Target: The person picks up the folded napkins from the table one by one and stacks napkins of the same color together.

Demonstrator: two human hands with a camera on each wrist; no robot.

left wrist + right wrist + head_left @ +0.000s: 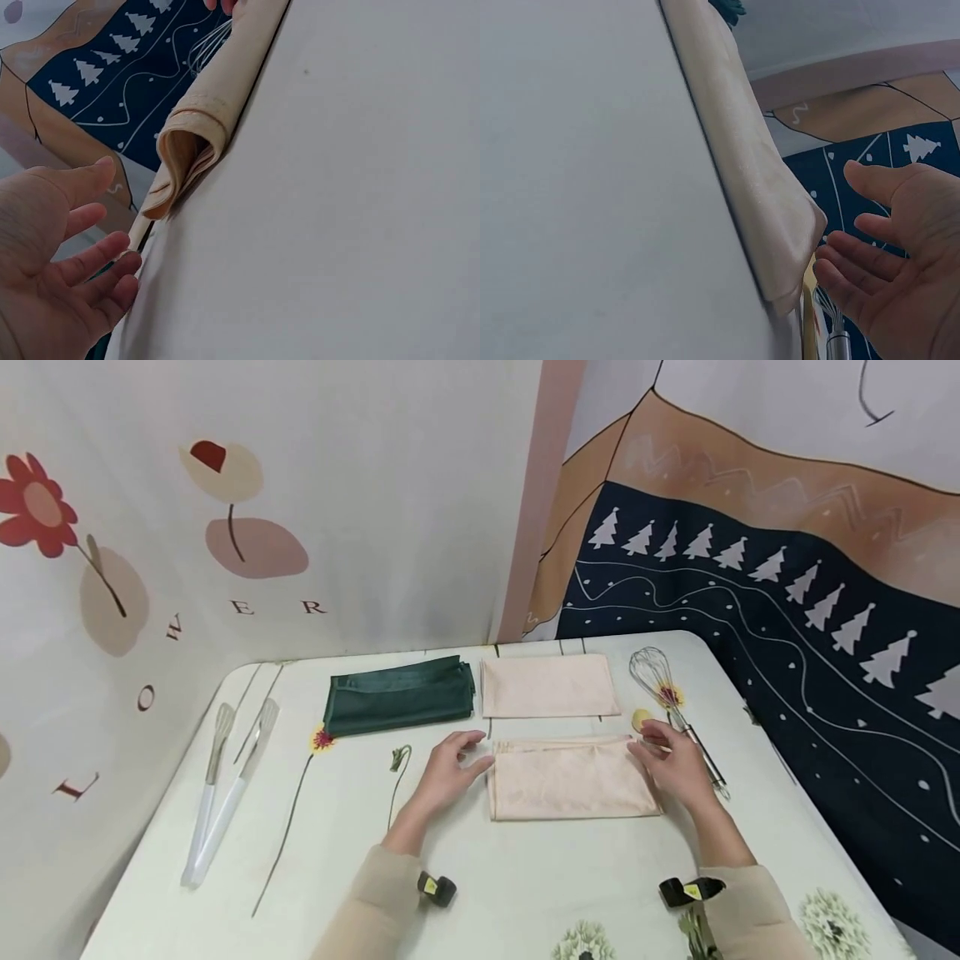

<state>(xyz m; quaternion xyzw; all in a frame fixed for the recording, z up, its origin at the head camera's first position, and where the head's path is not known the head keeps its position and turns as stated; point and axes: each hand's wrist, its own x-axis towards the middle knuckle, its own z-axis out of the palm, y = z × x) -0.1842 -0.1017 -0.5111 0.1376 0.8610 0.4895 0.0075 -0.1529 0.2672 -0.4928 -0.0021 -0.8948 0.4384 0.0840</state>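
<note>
In the head view a folded pale pink cloth [573, 781] lies flat on the table, nearest the person. At its left end is the left hand [447, 770], fingers loosely bent and the thumb toward the cloth's edge. The left wrist view shows a gap between that hand [75, 255] and the layered fold of the cloth [191, 135]. By the cloth's upper right corner is the right hand [675, 764]. Its fingers are relaxed beside the cloth's end in the right wrist view, with nothing between thumb and fingers.
Behind lie a second folded pink cloth [549, 687] and a folded dark green cloth [401, 696]. A whisk [678, 714] lies at the right, close to the right hand, beside a small yellow round thing [641, 720]. White-handled tongs [217, 810] lie at the left. Printed curtains stand behind the table [525, 877].
</note>
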